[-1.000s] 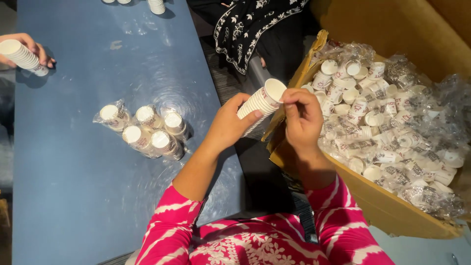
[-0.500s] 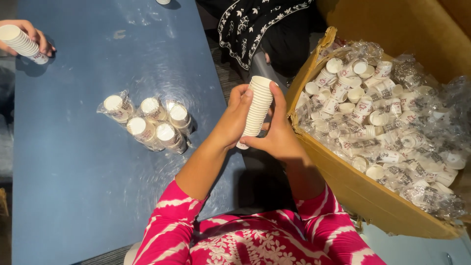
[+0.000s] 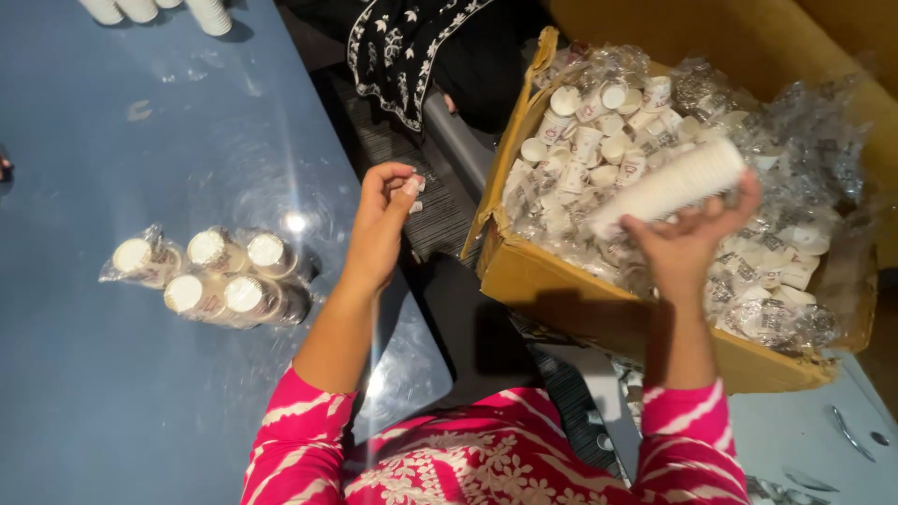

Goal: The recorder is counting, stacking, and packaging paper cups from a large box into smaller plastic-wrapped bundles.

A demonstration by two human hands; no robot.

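Right hand (image 3: pixel 697 238): fingers curled under, gripping long white stack of paper cups (image 3: pixel 669 187), held tilted above open brown cardboard box (image 3: pixel 599 304) of plastic-wrapped cups. Left hand (image 3: pixel 383 220): pinched on clear plastic film (image 3: pixel 374 346), over blue worktop (image 3: pixel 94 393) edge. Wrapped cup bundle (image 3: pixel 210 276) near left.

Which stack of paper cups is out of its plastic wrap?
The bare white cup stack in the right hand, held over the cardboard box; the others remain wrapped.
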